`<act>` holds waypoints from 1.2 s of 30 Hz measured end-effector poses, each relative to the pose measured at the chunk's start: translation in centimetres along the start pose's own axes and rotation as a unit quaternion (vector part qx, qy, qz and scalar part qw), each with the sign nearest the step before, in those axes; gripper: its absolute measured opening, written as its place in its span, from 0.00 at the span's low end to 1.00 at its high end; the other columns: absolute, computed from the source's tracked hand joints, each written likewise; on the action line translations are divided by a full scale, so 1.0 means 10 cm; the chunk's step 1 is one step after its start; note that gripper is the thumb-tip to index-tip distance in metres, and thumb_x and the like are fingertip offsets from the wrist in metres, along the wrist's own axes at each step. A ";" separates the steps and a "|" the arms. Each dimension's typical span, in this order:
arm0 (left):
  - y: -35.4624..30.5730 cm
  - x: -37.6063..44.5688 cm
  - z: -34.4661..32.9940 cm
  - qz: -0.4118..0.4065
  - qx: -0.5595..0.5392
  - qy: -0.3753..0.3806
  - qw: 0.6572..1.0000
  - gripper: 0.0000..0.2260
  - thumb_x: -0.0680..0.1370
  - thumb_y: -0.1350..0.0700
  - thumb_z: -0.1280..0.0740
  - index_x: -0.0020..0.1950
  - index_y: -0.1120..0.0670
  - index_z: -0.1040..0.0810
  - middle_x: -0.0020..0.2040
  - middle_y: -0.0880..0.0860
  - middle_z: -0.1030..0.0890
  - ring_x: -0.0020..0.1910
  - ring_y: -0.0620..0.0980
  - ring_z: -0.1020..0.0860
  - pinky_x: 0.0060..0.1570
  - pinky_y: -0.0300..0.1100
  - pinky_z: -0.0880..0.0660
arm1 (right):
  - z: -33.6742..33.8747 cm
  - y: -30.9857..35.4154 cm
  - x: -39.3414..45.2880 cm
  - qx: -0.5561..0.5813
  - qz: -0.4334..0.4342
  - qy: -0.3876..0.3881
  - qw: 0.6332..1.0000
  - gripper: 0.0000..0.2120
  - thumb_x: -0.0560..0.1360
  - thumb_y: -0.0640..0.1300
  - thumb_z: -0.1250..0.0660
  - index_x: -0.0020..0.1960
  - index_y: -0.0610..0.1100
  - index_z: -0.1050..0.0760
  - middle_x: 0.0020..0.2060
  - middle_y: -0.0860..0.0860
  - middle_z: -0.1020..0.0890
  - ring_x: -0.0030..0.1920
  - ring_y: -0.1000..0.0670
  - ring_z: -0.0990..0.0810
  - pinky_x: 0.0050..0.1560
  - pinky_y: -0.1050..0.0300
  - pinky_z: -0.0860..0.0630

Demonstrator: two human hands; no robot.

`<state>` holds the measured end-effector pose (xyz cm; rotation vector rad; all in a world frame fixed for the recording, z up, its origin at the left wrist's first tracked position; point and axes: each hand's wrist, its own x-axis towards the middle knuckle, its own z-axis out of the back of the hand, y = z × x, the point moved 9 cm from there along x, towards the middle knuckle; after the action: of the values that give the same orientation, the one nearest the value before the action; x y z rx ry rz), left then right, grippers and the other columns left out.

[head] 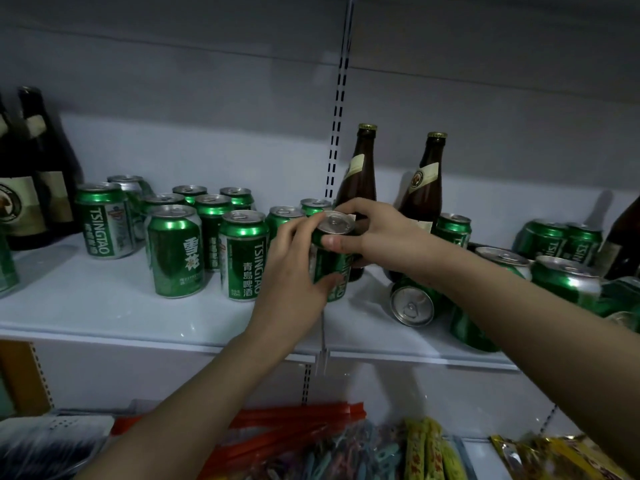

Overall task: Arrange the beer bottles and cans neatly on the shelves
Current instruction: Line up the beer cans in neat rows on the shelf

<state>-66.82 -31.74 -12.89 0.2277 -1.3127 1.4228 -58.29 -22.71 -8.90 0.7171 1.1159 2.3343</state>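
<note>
Both forearms reach up from the near edge to one green Tsingtao can [330, 258] at the middle of the white shelf [104, 306].

Largest is that shelf, with its slotted upright [337, 133] at the back; two brown beer bottles [358, 174] stand just behind the hands, and darker bottles [31, 168] stand at the far left. Left of the held can, a group of upright green cans [176, 251] stands in loose rows; to the right, several cans [414, 303] lie tipped on their sides. Left hand [294, 271] wraps the can's body, thumb low on its front; right hand [377, 233] pinches the silver top rim, so both are clamped on the upright can. Below, coloured packets [346, 445] fill the lower shelf.
</note>
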 end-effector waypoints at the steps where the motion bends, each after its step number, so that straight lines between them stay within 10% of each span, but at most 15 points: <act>1: 0.00 0.00 0.04 -0.001 0.015 -0.005 1.000 0.36 0.70 0.61 0.23 0.73 0.44 0.34 0.65 0.40 0.35 0.64 0.40 0.34 0.60 0.33 0.36 | -0.03 -0.01 0.02 0.018 -0.005 -0.009 1.000 0.17 0.74 0.45 0.25 0.60 0.47 0.25 0.48 0.49 0.16 0.45 0.55 0.15 0.41 0.59 0.17; 14: 0.12 -0.01 0.31 -0.023 0.108 -0.022 0.994 0.32 0.70 0.67 0.26 0.71 0.52 0.31 0.66 0.49 0.32 0.65 0.49 0.30 0.59 0.37 0.32 | -0.40 0.08 0.25 -0.030 -0.018 -0.013 0.999 0.09 0.76 0.50 0.28 0.48 0.48 0.26 0.48 0.50 0.21 0.46 0.49 0.18 0.41 0.44 0.16; 22: 0.31 0.16 0.24 0.014 0.120 -0.002 0.993 0.32 0.73 0.68 0.28 0.74 0.53 0.34 0.69 0.51 0.33 0.64 0.50 0.29 0.58 0.37 0.32 | -0.46 0.05 0.46 -0.069 -0.049 -0.024 0.996 0.26 0.75 0.50 0.28 0.67 0.41 0.33 0.56 0.44 0.21 0.52 0.44 0.17 0.47 0.42 0.16; 26: 0.32 0.21 0.22 0.024 0.162 -0.002 0.987 0.33 0.74 0.70 0.32 0.76 0.55 0.37 0.71 0.54 0.35 0.61 0.55 0.25 0.55 0.45 0.27 | -0.51 0.04 0.51 -0.119 -0.036 -0.012 0.992 0.25 0.75 0.42 0.28 0.67 0.39 0.34 0.52 0.47 0.22 0.54 0.46 0.19 0.53 0.51 0.19; 30: 0.26 0.18 0.21 0.015 0.178 -0.004 0.984 0.33 0.75 0.71 0.33 0.78 0.56 0.39 0.74 0.54 0.37 0.65 0.55 0.28 0.60 0.46 0.28 | -0.34 0.04 0.43 -0.099 -0.038 0.001 0.994 0.09 0.77 0.39 0.31 0.55 0.42 0.29 0.42 0.49 0.22 0.36 0.56 0.21 0.35 0.63 0.23; 36: -0.30 0.12 0.10 -0.137 0.080 -0.033 0.987 0.19 0.75 0.69 0.31 0.66 0.60 0.25 0.63 0.54 0.26 0.61 0.48 0.27 0.64 0.34 0.32 | 0.23 0.20 0.18 -0.196 -0.027 0.045 0.979 0.11 0.80 0.46 0.34 0.61 0.44 0.24 0.52 0.47 0.20 0.52 0.47 0.19 0.53 0.49 0.18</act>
<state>-65.42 -32.59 -9.92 0.5462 -1.1696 1.2950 -58.57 -21.52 -5.59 0.4330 0.6654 2.4556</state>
